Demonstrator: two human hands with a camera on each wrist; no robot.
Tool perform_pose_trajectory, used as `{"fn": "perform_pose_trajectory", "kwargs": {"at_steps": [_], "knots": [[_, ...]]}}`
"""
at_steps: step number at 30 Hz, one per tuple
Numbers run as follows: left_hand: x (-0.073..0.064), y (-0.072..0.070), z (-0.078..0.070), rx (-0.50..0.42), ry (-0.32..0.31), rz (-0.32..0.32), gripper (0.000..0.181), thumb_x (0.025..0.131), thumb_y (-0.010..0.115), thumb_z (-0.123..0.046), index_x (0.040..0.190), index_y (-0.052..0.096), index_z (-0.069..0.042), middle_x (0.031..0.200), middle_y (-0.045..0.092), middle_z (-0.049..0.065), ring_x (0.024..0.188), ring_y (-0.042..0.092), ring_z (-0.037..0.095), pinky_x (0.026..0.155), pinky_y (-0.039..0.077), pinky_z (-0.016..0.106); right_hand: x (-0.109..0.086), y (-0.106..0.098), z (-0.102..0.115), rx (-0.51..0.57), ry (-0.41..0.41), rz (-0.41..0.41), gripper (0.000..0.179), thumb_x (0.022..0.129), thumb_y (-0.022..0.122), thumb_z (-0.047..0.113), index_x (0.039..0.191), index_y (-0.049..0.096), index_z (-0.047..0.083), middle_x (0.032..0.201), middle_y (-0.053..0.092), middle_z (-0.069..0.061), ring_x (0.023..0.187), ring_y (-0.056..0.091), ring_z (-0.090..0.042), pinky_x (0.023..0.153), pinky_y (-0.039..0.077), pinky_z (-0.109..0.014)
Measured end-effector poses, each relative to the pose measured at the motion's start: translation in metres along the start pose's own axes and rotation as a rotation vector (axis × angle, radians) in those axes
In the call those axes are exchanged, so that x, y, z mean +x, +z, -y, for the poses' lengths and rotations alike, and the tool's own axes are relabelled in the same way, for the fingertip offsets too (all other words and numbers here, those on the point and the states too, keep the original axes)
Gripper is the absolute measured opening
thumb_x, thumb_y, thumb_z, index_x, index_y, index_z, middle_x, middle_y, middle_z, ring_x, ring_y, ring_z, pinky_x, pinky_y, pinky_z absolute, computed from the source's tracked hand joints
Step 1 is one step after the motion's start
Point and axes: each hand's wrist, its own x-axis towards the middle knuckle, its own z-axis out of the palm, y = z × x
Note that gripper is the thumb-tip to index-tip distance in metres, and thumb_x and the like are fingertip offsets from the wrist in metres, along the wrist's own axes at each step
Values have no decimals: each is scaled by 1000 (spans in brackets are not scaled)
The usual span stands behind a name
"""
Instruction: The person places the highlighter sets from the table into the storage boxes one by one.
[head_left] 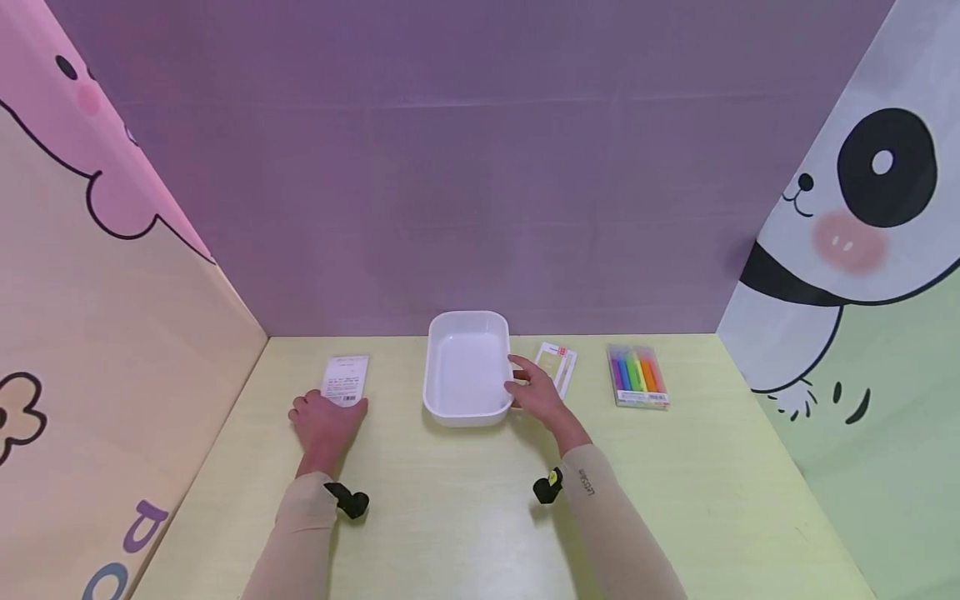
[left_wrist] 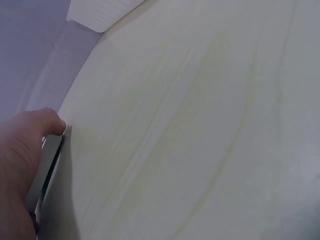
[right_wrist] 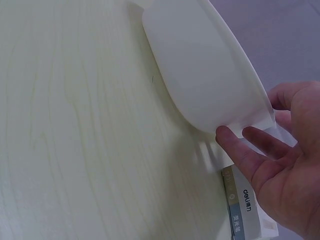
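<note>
At the left of the table, my left hand (head_left: pixel 327 427) grips the near end of a flat white printed pack (head_left: pixel 346 377). The left wrist view has the thumb (left_wrist: pixel 50 122) against the pack's thin edge (left_wrist: pixel 46 167), other fingers hidden. In the middle stands a white rectangular tray (head_left: pixel 467 367) with rounded corners and nothing inside. My right hand (head_left: pixel 538 392) holds the tray by its right side, fingertips at the rim. From the right wrist, two fingers lie along the tray's outer wall (right_wrist: pixel 200 70) and another reaches behind the rim.
A white and yellow deli highlighter box (head_left: pixel 557 365) lies just right of the tray, partly behind the right hand. Farther right is a clear case of coloured highlighters (head_left: pixel 637 377). A purple backdrop (head_left: pixel 465 183) rises at the table's far edge, with printed panels on both sides.
</note>
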Motion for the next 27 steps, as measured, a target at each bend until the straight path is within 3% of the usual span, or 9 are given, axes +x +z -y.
{"fn": "perform_pose_trajectory", "kwargs": {"at_steps": [5,13,20,27], "knots": [[-3,-3,-3,1,-24,-15,91,75,67,-56,130,40,12,112,43,27,106,36,45,90,30,58,2,1,-1,0,-1,6,55,93,59,5,146,43,10,131,52,-26,101,63,-35,72,56,-37],[-8,-2,-7,-44,-6,-3,91,74,70,-53,134,41,10,115,42,26,106,37,43,90,30,56,2,1,-2,-8,14,-9,54,93,60,5,145,45,13,131,52,-25,103,63,-34,72,56,-37],[-15,-2,-9,-57,97,4,83,77,69,-47,139,46,2,113,41,25,103,37,42,87,29,55,2,0,-1,-30,22,-15,54,94,60,7,145,45,14,132,51,-23,104,62,-33,71,56,-36],[-10,1,-5,-41,169,52,77,81,66,-40,138,47,7,125,38,29,110,38,44,91,32,54,3,0,0,-47,10,-5,54,93,60,7,145,44,12,132,51,-25,103,62,-34,70,56,-36]]}}
